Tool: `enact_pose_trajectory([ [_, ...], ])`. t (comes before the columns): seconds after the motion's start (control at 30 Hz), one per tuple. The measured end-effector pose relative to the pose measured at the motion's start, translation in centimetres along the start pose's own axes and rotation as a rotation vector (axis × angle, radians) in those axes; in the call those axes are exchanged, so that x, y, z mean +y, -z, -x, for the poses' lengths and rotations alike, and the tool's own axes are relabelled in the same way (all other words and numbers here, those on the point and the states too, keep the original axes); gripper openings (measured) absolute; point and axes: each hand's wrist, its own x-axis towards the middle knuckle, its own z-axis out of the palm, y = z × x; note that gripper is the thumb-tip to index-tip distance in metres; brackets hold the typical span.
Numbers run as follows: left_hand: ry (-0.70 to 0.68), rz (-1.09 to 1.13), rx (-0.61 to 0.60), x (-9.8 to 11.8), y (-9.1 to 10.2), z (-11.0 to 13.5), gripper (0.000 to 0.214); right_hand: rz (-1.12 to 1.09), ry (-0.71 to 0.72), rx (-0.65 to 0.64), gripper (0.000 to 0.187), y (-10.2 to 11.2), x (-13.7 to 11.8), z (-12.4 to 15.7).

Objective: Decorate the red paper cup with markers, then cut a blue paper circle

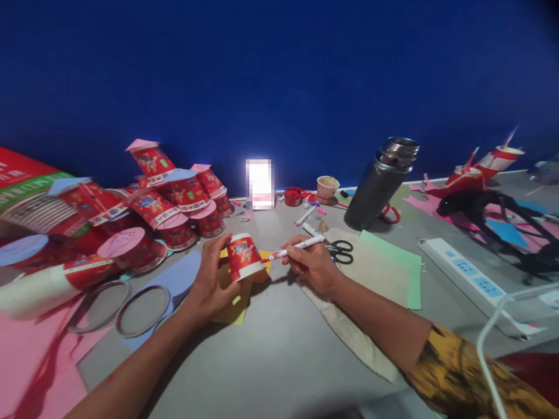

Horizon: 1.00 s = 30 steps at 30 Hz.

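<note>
Tilted on its side above the grey table, a red and white paper cup (pixel 245 256) is gripped by my left hand (pixel 213 282), thumb below and fingers at its upper left. My right hand (pixel 312 262) holds a white marker pen (pixel 301 247) like a writing tool. The pen's red tip points left and is at or very near the cup's right rim; contact cannot be made out for sure. Under the cup lie yellow paper pieces (pixel 238 311). Black-handled scissors (pixel 342 252) rest just beyond my right wrist, beside a beige cloth (pixel 371 273).
Several decorated red cups (pixel 183 189) are piled at left, near ring-shaped rims (pixel 143 311). A dark thermos (pixel 379 183) stands behind the cloth. At right are a power strip (pixel 467 279) and a black strapped object (pixel 493 227). A bright blurred screen (pixel 260 183) stands at the back.
</note>
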Motion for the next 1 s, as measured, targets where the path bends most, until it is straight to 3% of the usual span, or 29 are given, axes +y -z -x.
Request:
enact_pose_trajectory([
  [0.43,-0.063,-0.024,-0.042,0.5,-0.3,-0.1,0.092,0.526,0.468,0.012,0.007,-1.7,-0.9,3.1],
  [1.0,-0.078,-0.004,-0.015,0.6,-0.7,-0.2,0.084,0.749,0.652,-0.071,0.011,-1.2,-0.7,3.1],
])
